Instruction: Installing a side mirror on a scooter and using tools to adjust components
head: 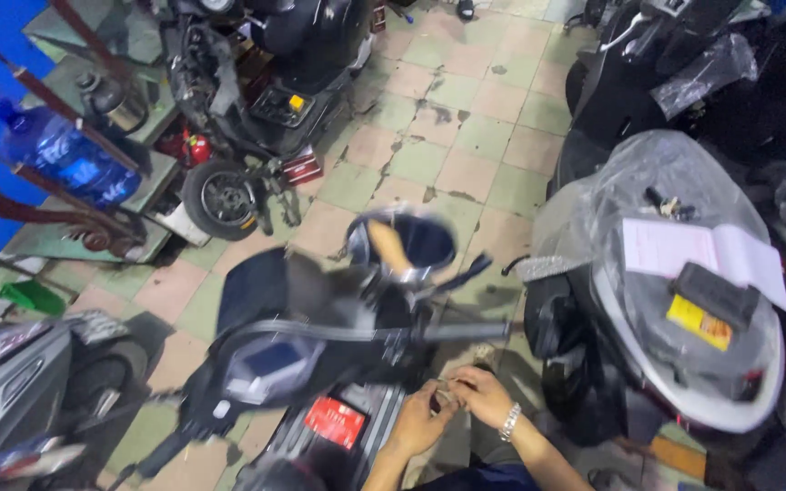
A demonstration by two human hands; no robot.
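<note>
Two hands are meeting low over the dark scooter (pixel 320 355), left hand (pixel 416 420) and right hand (pixel 482 395) pinching a small blurred part (pixel 448 393) between fingertips, close together for fine work, while a plastic-wrapped scooter (pixel 675 273) is standing beside them.

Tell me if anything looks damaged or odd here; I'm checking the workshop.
The floor tiles are cracked and stained. The dark scooter by both hands has panels off, its red-labelled battery exposed.
</note>
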